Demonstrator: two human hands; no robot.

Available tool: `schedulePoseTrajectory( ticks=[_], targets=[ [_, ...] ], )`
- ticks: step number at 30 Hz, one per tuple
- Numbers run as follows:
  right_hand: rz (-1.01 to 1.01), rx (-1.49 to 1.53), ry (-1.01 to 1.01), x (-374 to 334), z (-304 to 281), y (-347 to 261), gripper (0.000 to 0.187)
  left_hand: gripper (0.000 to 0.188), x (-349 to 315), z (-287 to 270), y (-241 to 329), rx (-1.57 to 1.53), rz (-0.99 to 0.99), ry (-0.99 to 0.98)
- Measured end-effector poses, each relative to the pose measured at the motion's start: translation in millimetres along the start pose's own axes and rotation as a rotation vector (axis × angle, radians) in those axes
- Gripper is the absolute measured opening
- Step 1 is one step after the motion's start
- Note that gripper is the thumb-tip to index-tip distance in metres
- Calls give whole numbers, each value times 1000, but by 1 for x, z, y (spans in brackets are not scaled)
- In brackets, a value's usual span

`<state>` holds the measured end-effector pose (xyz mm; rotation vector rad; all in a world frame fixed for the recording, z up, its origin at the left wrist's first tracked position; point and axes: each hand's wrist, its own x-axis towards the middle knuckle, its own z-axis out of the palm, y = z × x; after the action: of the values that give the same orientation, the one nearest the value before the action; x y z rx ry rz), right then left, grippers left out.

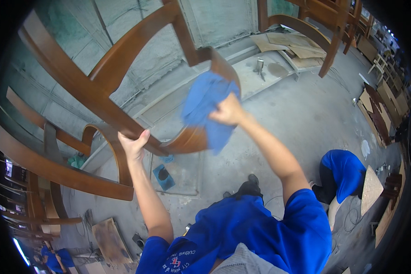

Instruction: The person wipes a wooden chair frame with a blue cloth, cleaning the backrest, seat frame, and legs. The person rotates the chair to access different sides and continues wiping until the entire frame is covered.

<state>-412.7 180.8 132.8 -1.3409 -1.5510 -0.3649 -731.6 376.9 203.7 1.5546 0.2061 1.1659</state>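
A brown wooden chair frame with curved rails is raised in front of me, spanning the upper left. My left hand grips its long rail near the lower end, thumb stretched along the wood. Bunched in my right hand is a blue cloth, pressed against the curved part of the frame at its right end. Both the cloth and that hand are slightly blurred. The cloth covers some of the wood beneath it, and part of it hangs down below my fingers.
More brown wooden frames stand close on the left, others at the upper right. A metal cup-like tool rests on a low pale platform. A blue tray lies on the floor. A co-worker in blue crouches at right.
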Motion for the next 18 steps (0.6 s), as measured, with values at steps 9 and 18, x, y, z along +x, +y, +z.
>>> schedulePoseTrajectory(
  ticks=[9,18],
  targets=[
    [525,170,181,36,-118,169,56,68,26,-9,-6,-256,-68,-245],
    [274,-31,88,-56,-102,-29,80,62,65,0,-31,-423,-139,-418]
  ],
)
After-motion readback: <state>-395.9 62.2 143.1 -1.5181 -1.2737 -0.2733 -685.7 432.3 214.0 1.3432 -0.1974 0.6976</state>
